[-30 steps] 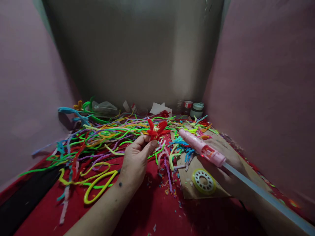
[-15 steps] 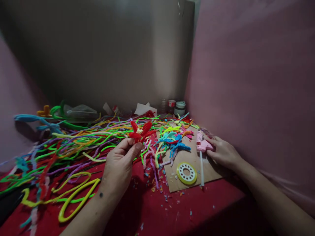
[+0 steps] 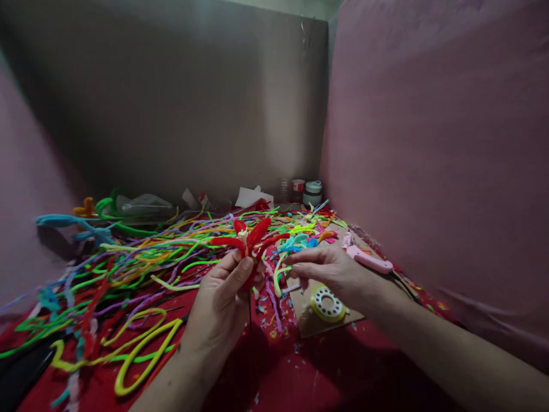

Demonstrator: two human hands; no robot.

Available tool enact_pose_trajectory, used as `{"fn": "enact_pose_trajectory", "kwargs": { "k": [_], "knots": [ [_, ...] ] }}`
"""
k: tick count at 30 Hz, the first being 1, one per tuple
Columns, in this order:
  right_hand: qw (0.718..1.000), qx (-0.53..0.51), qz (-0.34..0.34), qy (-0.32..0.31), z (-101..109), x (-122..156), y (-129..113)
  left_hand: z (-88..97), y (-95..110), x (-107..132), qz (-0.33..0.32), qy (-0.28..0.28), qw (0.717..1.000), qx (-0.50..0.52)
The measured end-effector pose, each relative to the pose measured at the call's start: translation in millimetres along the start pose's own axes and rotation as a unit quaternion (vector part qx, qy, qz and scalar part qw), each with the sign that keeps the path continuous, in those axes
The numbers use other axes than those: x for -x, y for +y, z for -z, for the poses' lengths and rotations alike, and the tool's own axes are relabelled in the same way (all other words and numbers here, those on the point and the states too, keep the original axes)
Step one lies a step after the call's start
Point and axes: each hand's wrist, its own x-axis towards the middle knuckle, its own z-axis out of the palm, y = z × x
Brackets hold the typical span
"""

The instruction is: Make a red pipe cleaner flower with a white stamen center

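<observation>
A red pipe-cleaner flower (image 3: 258,233) with pale stamens at its centre is pinched between the thumb and fingers of my left hand (image 3: 229,289). Its petals spread upward and outward. Just right of the flower, my right hand (image 3: 332,272) hovers over a piece of cardboard (image 3: 311,326), fingers stretched out and holding nothing. Behind my right wrist, a pink glue gun (image 3: 371,260) lies on its side with a dark cord. A yellow-and-white ring-shaped spool (image 3: 328,303) rests on the cardboard, under my right hand.
Many coloured pipe cleaners (image 3: 141,252) cover the red tabletop (image 3: 266,377) at left and back. Blue and yellow cut pieces (image 3: 300,240) pile on the cardboard. Jars (image 3: 313,193) and white paper (image 3: 253,197) stand against the back wall. A pink wall (image 3: 429,143) rises at right.
My right hand has let go of the glue gun and moved left toward the flower. The glue gun now lies turned on its side. The flower's side petals show more fully.
</observation>
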Motion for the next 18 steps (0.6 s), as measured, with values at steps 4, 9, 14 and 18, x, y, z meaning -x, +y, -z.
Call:
{"fn": "enact_pose_trajectory", "kwargs": {
  "k": [4,9,14,18],
  "knots": [
    [0.944,-0.330,-0.006,0.005,-41.6,-18.7,-1.5,-0.9,-2.4,1.0,0.009,-0.025,1.000,0.003],
    [0.923,-0.381,0.043,0.013,-55.3,-24.8,2.2,-2.6,-3.7,0.1,-0.003,-0.024,1.000,-0.006],
    [0.928,-0.362,0.080,0.044,-56.7,-21.5,-2.5,-5.1,-0.9,2.4,0.005,-0.016,1.000,-0.008],
    [0.947,-0.277,0.113,0.120,-54.6,-14.8,-8.7,-5.0,0.1,0.1,0.005,0.023,1.000,0.001]
  ]
}}
